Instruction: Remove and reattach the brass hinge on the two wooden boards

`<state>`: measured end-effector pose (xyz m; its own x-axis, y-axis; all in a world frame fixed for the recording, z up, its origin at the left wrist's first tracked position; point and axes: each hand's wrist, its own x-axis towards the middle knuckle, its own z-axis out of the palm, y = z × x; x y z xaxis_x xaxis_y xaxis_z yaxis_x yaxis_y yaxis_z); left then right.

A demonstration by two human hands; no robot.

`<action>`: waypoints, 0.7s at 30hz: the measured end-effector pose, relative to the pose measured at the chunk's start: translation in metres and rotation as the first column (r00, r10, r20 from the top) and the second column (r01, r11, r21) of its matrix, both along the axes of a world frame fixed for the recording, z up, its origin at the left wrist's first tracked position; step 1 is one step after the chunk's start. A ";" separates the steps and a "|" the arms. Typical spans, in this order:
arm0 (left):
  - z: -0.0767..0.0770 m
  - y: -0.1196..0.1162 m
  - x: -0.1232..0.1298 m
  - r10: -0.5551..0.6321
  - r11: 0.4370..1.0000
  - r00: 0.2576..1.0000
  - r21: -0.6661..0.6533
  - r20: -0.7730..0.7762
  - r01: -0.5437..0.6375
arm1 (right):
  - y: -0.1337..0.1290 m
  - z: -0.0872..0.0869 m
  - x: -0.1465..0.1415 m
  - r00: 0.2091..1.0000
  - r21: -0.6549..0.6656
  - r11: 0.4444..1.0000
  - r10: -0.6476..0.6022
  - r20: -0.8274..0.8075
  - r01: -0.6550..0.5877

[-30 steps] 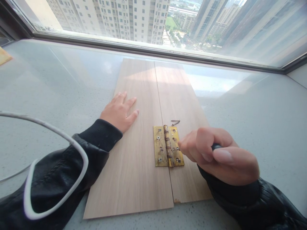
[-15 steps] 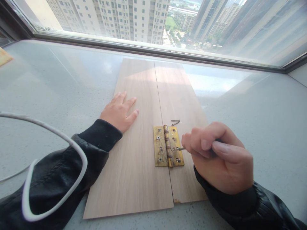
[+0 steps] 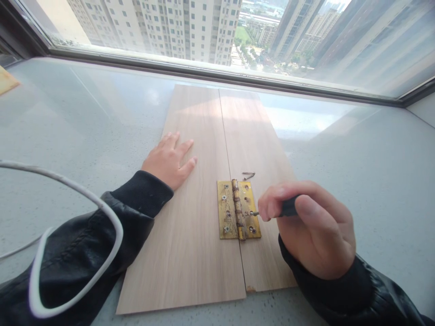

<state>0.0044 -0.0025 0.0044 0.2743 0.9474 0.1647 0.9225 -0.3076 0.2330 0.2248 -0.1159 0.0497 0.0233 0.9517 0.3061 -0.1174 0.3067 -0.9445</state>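
Observation:
Two wood-grain boards lie side by side, a wide left board and a narrower right board. A worn brass hinge spans the seam between them, with screws in several of its holes. My left hand rests flat on the left board, fingers spread. In my right hand is a screwdriver with a dark handle, partly covered by my fingers. Its tip meets a screw in the hinge's right leaf. A few loose screws lie on the right board just beyond the hinge.
A pale speckled sill carries the boards and runs to the dark window frame. At the left, a white cable loops in front of my left sleeve. Part of a yellowish object shows at the far left edge.
My right hand has turned and its fingers have shifted on the screwdriver, so more of the dark handle shows. The tip stays at the same screw. My left hand stays put.

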 end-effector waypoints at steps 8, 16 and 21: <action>0.001 0.000 0.000 -0.001 1.000 1.000 -0.011 0.002 0.001 | 0.003 0.009 -0.007 0.955 -0.048 0.954 0.294 -0.043 -0.296; -0.001 0.000 0.000 -0.001 1.000 1.000 0.000 0.007 0.001 | 0.016 0.008 0.013 0.953 -0.055 0.952 0.297 -0.058 -0.300; 0.001 0.000 0.000 0.004 1.000 1.000 -0.017 -0.001 -0.004 | -0.004 0.003 -0.005 0.994 -0.011 0.994 -0.107 -0.006 0.107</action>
<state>0.0047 -0.0028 0.0049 0.2706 0.9512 0.1483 0.9241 -0.2998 0.2368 0.2196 -0.1195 0.0528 0.1275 0.9469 0.2952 -0.0904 0.3074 -0.9473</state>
